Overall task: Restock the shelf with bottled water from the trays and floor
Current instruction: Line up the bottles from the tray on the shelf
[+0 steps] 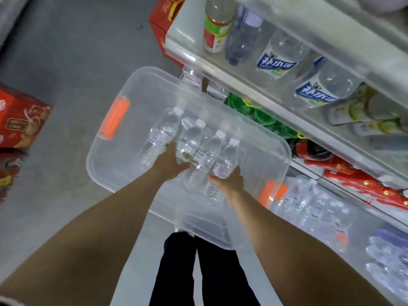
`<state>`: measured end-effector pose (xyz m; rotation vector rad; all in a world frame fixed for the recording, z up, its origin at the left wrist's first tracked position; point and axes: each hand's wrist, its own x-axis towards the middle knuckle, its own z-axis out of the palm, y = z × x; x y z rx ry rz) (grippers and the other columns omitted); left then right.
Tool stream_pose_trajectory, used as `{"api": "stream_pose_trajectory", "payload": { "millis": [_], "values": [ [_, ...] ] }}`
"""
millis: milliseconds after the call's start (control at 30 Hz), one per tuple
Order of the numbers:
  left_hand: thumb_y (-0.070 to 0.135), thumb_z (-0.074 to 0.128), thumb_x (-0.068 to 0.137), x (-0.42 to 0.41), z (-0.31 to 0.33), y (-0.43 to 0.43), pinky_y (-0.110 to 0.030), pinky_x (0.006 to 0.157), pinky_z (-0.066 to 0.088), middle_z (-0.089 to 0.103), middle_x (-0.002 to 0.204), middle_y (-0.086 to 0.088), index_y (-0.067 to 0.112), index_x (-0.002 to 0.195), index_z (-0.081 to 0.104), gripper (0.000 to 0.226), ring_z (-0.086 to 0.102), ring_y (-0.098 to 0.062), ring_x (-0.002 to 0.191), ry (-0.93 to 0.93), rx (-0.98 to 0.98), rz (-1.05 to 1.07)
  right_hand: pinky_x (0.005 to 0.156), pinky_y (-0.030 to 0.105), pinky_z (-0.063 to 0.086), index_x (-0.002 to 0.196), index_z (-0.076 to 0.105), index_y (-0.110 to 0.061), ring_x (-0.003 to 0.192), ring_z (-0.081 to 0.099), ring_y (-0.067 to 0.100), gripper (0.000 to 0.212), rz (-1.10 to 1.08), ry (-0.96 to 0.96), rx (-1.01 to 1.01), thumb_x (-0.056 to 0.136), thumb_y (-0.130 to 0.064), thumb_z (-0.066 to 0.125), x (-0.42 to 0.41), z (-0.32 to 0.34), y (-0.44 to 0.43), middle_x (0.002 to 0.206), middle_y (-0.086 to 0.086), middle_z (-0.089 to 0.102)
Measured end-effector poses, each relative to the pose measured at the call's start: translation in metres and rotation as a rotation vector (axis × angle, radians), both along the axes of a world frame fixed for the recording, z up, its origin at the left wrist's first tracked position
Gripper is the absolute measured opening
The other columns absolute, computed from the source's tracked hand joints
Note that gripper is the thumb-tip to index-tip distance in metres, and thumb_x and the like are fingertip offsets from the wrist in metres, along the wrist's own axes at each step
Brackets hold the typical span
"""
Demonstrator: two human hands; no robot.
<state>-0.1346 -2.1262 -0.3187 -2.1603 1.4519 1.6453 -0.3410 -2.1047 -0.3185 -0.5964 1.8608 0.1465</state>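
Bare forearms [88, 239] lead down to the left hand [167, 160] and right hand [230, 180]. Both are curled round four clear ribbed plastic water bottles with white caps [209, 149], inside the rim of a transparent round-cornered plastic bin with orange latches [132, 89]. A pale shelf [242, 85] stands beside it on smooth grey floor [66, 51].

Flat diffuse light, soft shadows. Motion blur everywhere, worst at 4 o'clock on shelf [242, 83]. Fisheye stretch at edges. Faint glare on clear tray [114, 168].
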Motion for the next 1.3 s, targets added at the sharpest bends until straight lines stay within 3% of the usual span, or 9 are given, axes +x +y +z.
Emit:
{"api": "stream_pose_trajectory", "payload": {
  "millis": [300, 500, 667, 767, 867, 1000, 1100, 1200, 1300],
  "values": [
    [0.038, 0.085, 0.075, -0.011, -0.016, -0.007, -0.045, 0.102, 0.049, 0.055, 0.137, -0.008, 0.025, 0.151, 0.036, 0.091, 0.056, -0.031, 0.121, -0.043, 0.068, 0.233, 0.113, 0.039, 0.039, 0.159, 0.022, -0.014, 0.141, 0.045, 0.033, 0.106, -0.083, 0.004, -0.031, 0.078, -0.032, 0.088, -0.007, -0.011, -0.003, 0.155, 0.014, 0.044],
    [0.023, 0.080, 0.083, -0.006, 0.027, -0.011, -0.031, 0.075, 0.045, 0.064, 0.112, -0.010, 0.006, 0.128, 0.058, 0.053, 0.062, -0.027, 0.102, 0.151, 0.235, 0.520, 0.104, 0.036, 0.049, 0.149, 0.038, -0.012, 0.127, 0.057, 0.031, 0.087, -0.155, 0.030, -0.084, 0.079, -0.030, 0.087, 0.000, 0.027, -0.004, 0.144, 0.011, 0.055],
    [0.053, 0.086, 0.068, 0.006, 0.093, -0.001, -0.042, 0.098, 0.046, 0.062, 0.125, -0.006, 0.009, 0.127, 0.053, 0.080, 0.060, -0.025, 0.115, 0.172, 0.268, 0.533, 0.076, 0.028, 0.054, 0.132, 0.054, -0.010, 0.098, 0.066, 0.022, 0.072, -0.212, -0.053, -0.172, 0.073, -0.032, 0.090, 0.001, 0.085, -0.001, 0.120, 0.002, 0.066],
    [0.058, 0.084, 0.068, 0.013, 0.141, 0.008, -0.045, 0.106, 0.045, 0.062, 0.125, -0.007, 0.011, 0.132, 0.049, 0.087, 0.061, -0.024, 0.113, 0.273, 0.205, 0.546, 0.055, 0.022, 0.043, 0.117, 0.064, -0.012, 0.081, 0.063, 0.018, 0.047, -0.265, -0.182, -0.281, 0.078, -0.023, 0.088, -0.002, 0.130, 0.007, 0.099, 0.001, 0.068],
    [0.068, 0.089, 0.047, 0.018, 0.192, 0.018, -0.047, 0.105, 0.046, 0.064, 0.128, -0.005, 0.015, 0.135, 0.054, 0.108, 0.061, -0.023, 0.116, 0.393, 0.132, 0.548, 0.073, 0.029, 0.043, 0.113, 0.062, -0.018, 0.083, 0.061, 0.013, 0.041, -0.373, -0.358, -0.341, 0.080, -0.022, 0.086, -0.007, 0.179, 0.020, 0.095, -0.003, 0.069],
    [0.038, 0.076, 0.086, 0.003, 0.268, 0.034, -0.038, 0.082, 0.054, 0.070, 0.104, -0.005, 0.022, 0.110, 0.065, 0.031, 0.066, -0.018, 0.092, 0.588, 0.011, 0.554, 0.082, 0.040, 0.049, 0.104, 0.070, -0.025, 0.087, 0.067, 0.015, 0.020, -0.450, -0.541, -0.474, 0.088, -0.018, 0.077, -0.019, 0.240, 0.038, 0.080, -0.012, 0.074],
    [0.038, 0.078, 0.080, -0.010, 0.315, 0.038, -0.043, 0.088, 0.055, 0.067, 0.097, -0.005, 0.020, 0.107, 0.065, 0.035, 0.065, -0.021, 0.089, 0.676, -0.064, 0.495, 0.078, 0.035, 0.054, 0.108, 0.071, -0.025, 0.083, 0.070, 0.015, 0.019, -0.499, -0.614, -0.588, 0.090, -0.019, 0.073, -0.028, 0.281, 0.048, 0.088, -0.006, 0.076],
    [0.027, 0.072, 0.088, -0.026, 0.356, 0.034, -0.044, 0.093, 0.052, 0.069, 0.092, -0.002, 0.022, 0.101, 0.062, 0.017, 0.067, -0.019, 0.090, 0.766, -0.137, 0.446, 0.078, 0.038, 0.053, 0.128, 0.066, -0.011, 0.097, 0.064, 0.030, 0.056, -0.596, -0.679, -0.695, 0.076, -0.029, 0.079, -0.041, 0.315, 0.052, 0.113, 0.014, 0.067],
    [0.024, 0.068, 0.092, -0.048, 0.396, 0.034, -0.041, 0.089, 0.054, 0.071, 0.096, 0.001, 0.024, 0.103, 0.060, 0.013, 0.065, -0.017, 0.096, 0.826, -0.216, 0.339, 0.098, 0.053, 0.051, 0.134, 0.061, -0.002, 0.104, 0.062, 0.036, 0.080, -0.701, -0.749, -0.799, 0.064, -0.034, 0.083, -0.056, 0.350, 0.060, 0.117, 0.021, 0.062]
  ]
}}
